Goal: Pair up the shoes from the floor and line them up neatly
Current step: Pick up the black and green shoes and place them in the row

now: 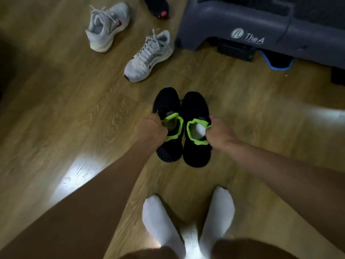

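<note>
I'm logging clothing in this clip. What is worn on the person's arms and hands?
Nothing visible. The left forearm and right forearm are bare, no sleeves in view. The left hand and right hand have no gloves; no watch, band or ring shows, though the picture is slightly blurred.

A floor of warm brown wood-look planks point(56, 109) fills the view, its grain running diagonally. At the upper right stands a dark grey moulded plastic step platform point(242, 19), with a white logo point(248, 37) on its side reading "TheA". A black block point(236, 51) sits under its edge, beside a dark item trimmed in blue point(276, 64). Two bright glare patches point(80, 174) shine on the floor. The left edge is in deep shadow.
</note>
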